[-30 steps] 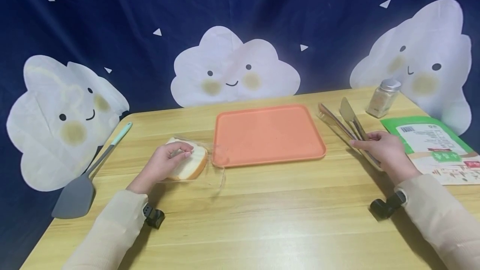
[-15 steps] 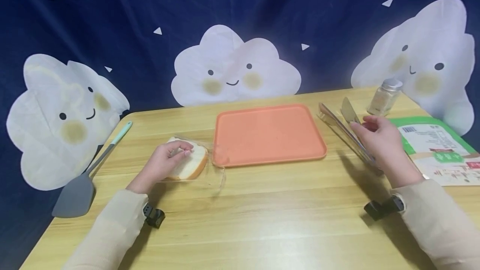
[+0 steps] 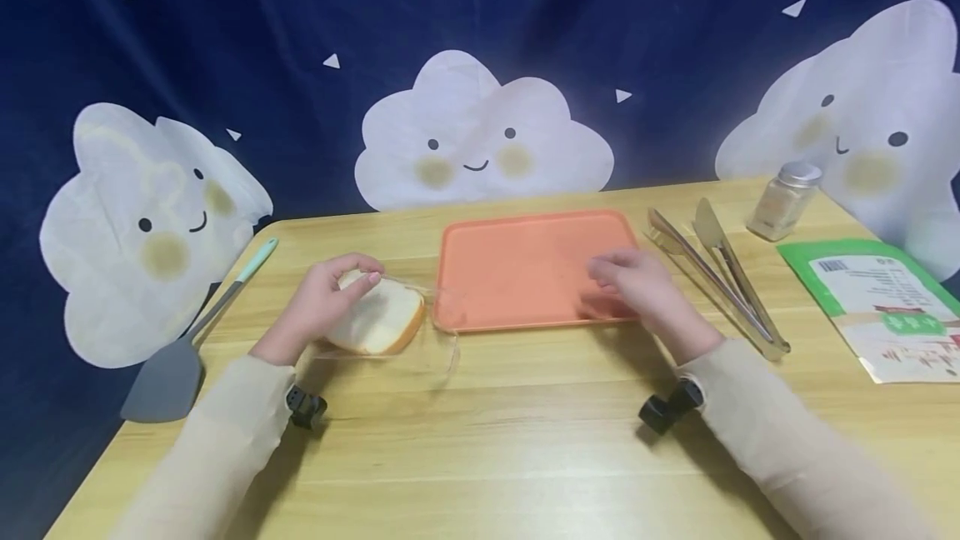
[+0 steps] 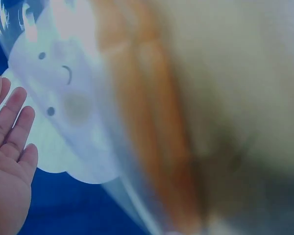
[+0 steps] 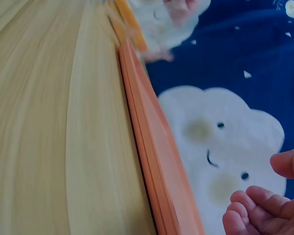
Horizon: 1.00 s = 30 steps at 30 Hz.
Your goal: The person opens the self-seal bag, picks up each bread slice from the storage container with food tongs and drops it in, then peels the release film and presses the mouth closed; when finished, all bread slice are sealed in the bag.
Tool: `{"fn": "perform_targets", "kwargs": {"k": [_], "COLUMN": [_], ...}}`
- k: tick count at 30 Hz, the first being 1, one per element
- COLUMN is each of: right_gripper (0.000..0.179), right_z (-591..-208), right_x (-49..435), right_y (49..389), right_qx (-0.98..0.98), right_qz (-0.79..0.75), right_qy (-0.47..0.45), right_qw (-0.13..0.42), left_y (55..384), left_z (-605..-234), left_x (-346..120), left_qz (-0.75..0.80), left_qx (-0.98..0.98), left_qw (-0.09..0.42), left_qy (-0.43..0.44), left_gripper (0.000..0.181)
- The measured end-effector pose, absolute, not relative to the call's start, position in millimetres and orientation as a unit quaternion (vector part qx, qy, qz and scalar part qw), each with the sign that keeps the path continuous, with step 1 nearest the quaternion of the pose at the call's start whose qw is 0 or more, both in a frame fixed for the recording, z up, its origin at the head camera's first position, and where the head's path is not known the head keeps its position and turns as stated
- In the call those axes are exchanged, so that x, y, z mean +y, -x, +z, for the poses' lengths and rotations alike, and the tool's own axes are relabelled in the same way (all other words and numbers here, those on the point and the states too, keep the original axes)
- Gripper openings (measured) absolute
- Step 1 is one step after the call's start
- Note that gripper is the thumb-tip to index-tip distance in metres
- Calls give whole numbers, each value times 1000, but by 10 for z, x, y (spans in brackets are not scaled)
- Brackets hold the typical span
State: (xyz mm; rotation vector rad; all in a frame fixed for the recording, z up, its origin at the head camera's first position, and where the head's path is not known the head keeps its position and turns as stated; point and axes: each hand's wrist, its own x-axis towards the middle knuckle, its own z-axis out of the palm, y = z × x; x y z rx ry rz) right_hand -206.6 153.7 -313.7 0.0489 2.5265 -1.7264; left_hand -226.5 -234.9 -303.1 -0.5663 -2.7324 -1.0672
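White sliced bread (image 3: 381, 315) in a clear plastic wrapper lies left of the orange tray (image 3: 525, 261); two crust edges (image 4: 152, 98) show blurred in the left wrist view. Over the bread's left part is my left hand (image 3: 322, 298), thumb and fingers apart; in the left wrist view its fingers look relaxed and hold nothing. Whether they touch the wrapper cannot be told. My right hand (image 3: 641, 286) hangs above the tray's right end, with nothing in its loosely bent fingers. Metal tongs (image 3: 738, 290) lie on the table to its right.
A grey spatula (image 3: 168, 382) with a mint handle lies at the left table edge. At the right back stands a glass jar (image 3: 783, 202) with a metal lid. A green and white packet (image 3: 885, 307) lies in front of it. Behind the table hangs a blue cloud-print curtain (image 3: 660, 7).
My right hand has let go of the tongs and moved left over the tray. The tongs now lie by themselves. My left hand has stayed at the bread, and the head view has shifted slightly.
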Motion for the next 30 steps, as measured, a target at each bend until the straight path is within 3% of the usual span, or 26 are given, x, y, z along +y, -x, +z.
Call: {"fn": "perform_targets", "kwargs": {"k": [16,30], "right_gripper": [35,25], "right_z": [-3308,-3442], "right_x": [671,252], "right_y": [2255,2290], "right_qx": [750,720], "right_qz": [-648,-676], "right_qy": [9,32], "right_qw": [130,154], "left_y": [2674,2838], "left_z": [-2651,-2817], "left_x": [-1870,-1625], "left_qz": [-241,-264], "left_qx": [-929,-896], "left_qw": [-13,-129], "left_qy": [282,334], "left_gripper": [14,21]}}
